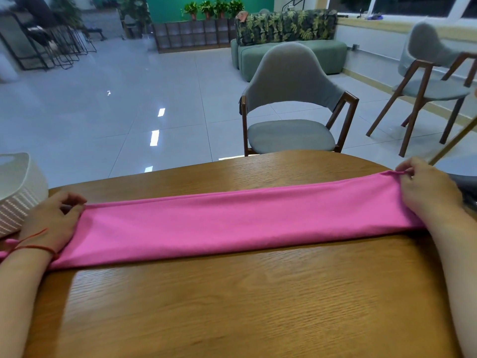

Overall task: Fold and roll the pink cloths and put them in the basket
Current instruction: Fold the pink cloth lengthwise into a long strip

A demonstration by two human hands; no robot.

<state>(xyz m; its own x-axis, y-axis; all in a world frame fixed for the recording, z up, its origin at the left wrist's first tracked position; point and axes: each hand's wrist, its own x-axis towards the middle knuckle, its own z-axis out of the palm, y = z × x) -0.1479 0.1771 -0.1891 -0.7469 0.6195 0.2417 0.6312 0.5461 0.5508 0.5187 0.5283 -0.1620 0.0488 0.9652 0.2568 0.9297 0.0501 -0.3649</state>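
Pink cloth (232, 223): folded into one long narrow band, lying flat on the wooden worktop (232, 306). It runs left to right across nearly the whole width, with the right end a bit farther from the person than the left. Surface smooth, and a layered fold edge is visible along the far side.

Left hand (49, 220): sits on the left end of the band, fingers curled, thumb and fingertips pinching the far corner. Heel of the hand lies on the fabric. Red string (33, 245) tied round that wrist. A bit more pink fabric shows past the wrist at the frame edge; can't tell if it's the same piece.

Right hand (428, 195): on the right end, fingers curled, pinching the far corner, which is bunched up slightly. Forearm crosses over the near corner.

Basket (18, 192): white, ribbed wall, on the worktop at the far left, just beside the left hand. Only partly in frame, contents not visible.

Beyond the worktop: grey upholstered chair (291, 81) with a dark wood frame, pulled up to the far edge. Second chair (428, 60) of the same type off to the right. Green sofa (291, 47) with leaf-print back cushions, row of potted plants (214, 7) on a low shelf, glossy tiled floor (129, 99).
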